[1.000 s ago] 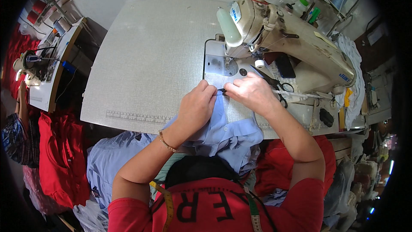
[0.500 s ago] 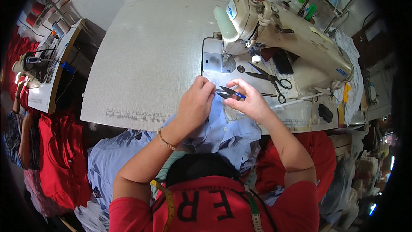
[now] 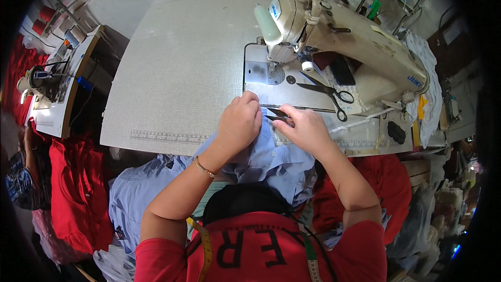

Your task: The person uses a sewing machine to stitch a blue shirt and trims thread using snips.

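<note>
A light blue buttoned shirt (image 3: 269, 159) hangs from the front edge of the sewing table into my lap. My left hand (image 3: 240, 122) pinches its upper edge on the tabletop, fingers pressed together. Close beside it on the right, my right hand (image 3: 306, 129) grips small black thread snips (image 3: 277, 114). Their two pointed blades are apart and point left, at the cloth by my left fingertips. The snips' handle is hidden in my fingers. Any thread between the blades is too small to make out.
A sewing machine (image 3: 360, 36) stands beyond my hands, its needle plate (image 3: 263, 73) ahead. Black scissors (image 3: 329, 93) and a dark phone (image 3: 342, 70) lie under its arm. Red cloth (image 3: 78, 193) hangs at left, near another person's arm (image 3: 31, 151) and a second machine (image 3: 36, 81).
My right fingers have closed further round the snips, covering the blue part of the handle that showed before. My left hand keeps its pinch on the shirt.
</note>
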Demonstrator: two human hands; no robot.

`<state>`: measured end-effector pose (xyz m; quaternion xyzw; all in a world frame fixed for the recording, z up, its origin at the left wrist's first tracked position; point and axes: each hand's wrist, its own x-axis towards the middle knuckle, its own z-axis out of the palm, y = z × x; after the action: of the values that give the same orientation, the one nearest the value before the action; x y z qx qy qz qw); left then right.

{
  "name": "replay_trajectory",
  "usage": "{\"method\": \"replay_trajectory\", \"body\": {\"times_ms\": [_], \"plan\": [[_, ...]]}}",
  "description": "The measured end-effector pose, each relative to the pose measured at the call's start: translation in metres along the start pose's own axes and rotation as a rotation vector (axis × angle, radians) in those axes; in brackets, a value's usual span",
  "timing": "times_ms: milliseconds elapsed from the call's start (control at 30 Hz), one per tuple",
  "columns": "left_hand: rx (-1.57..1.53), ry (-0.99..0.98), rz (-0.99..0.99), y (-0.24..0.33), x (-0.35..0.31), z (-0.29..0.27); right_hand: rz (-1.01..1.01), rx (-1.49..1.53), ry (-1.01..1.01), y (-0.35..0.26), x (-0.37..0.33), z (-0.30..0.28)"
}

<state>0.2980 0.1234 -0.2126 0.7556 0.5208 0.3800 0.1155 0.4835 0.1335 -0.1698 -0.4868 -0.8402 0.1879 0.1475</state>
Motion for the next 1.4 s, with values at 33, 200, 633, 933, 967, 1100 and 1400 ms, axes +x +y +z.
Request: {"method": "replay_trajectory", "body": {"times_ms": [33, 200, 633, 933, 967, 1100, 1400], "plan": [[0.001, 0.002, 0.001, 0.0, 0.0, -0.001, -0.063, -0.058, 0.025, 0.001, 0.001, 0.003], [-0.017, 0.017, 0.03, -0.003, -0.002, 0.001, -0.199, -0.228, 0.158, -0.002, 0.002, 0.007], [-0.069, 0.003, -0.019, -0.001, -0.002, 0.0, -0.271, -0.445, 0.252, -0.003, 0.0, 0.019], [-0.115, 0.055, -0.033, 0.002, 0.0, -0.003, 0.086, -0.132, 0.172, 0.005, 0.004, 0.01], [-0.088, 0.047, -0.038, 0.002, 0.001, -0.002, 0.11, -0.076, 0.175, 0.007, 0.004, 0.01], [0.01, 0.023, -0.024, 0.002, 0.003, 0.0, 0.227, 0.121, 0.139, 0.008, 0.005, 0.007], [0.12, 0.037, 0.017, 0.0, 0.003, 0.007, 0.179, 0.384, 0.067, 0.016, 0.008, 0.016]]}}
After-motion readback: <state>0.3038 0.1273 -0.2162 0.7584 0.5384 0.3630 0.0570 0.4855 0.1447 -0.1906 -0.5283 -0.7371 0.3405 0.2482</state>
